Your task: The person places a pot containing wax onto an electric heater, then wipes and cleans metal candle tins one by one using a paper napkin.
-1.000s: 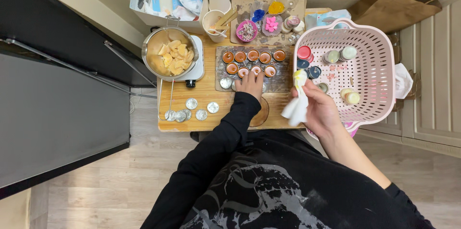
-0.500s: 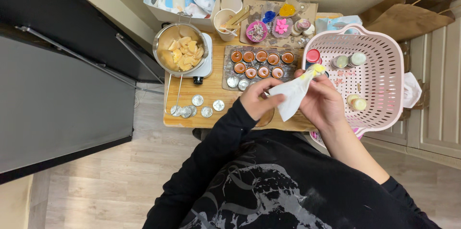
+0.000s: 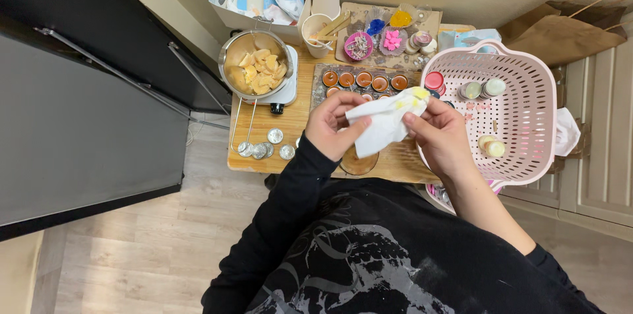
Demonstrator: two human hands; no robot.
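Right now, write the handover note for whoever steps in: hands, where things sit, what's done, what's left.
Left hand: grips the white tissue from the left, above the table's near edge.
Right hand: pinches the tissue's other end, which is stained yellow.
On the wooden table: metal pot of pale yellow chunks, a tray of small cups filled with brown, loose metal discs. The pink basket at right holds small jars.
Done: the cups look filled.
Left: the tissue is in hand, not set down; what it wipes is hidden.

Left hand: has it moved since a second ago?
Yes. The left hand has come back off the tray of brown cups toward the person's body, and now holds the white cloth together with the right hand.
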